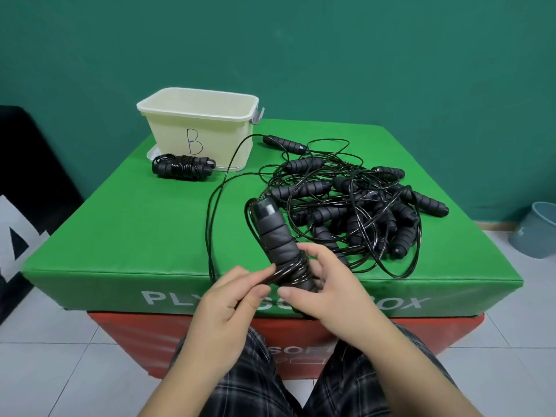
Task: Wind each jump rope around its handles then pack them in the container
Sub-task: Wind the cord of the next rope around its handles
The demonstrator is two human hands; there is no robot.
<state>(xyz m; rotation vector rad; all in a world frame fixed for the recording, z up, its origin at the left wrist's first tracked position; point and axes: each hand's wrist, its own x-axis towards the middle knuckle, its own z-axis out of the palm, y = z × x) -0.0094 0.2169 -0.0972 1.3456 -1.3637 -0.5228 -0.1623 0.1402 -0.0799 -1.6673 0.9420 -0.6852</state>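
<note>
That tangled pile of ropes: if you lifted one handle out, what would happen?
The pile would probably drag along, since thin glossy cords loop over many handles. The cords look floppy, lying in loose curls. The ribbed handles seem grippy, not slippery.

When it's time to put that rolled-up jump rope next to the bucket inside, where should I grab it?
Grab the wound jump rope around its middle, from above. It lies flat on the green box in front of the cream container, and the cord coils wrap that middle, so fingers closing over them likely keep the bundle from unwinding.
</note>
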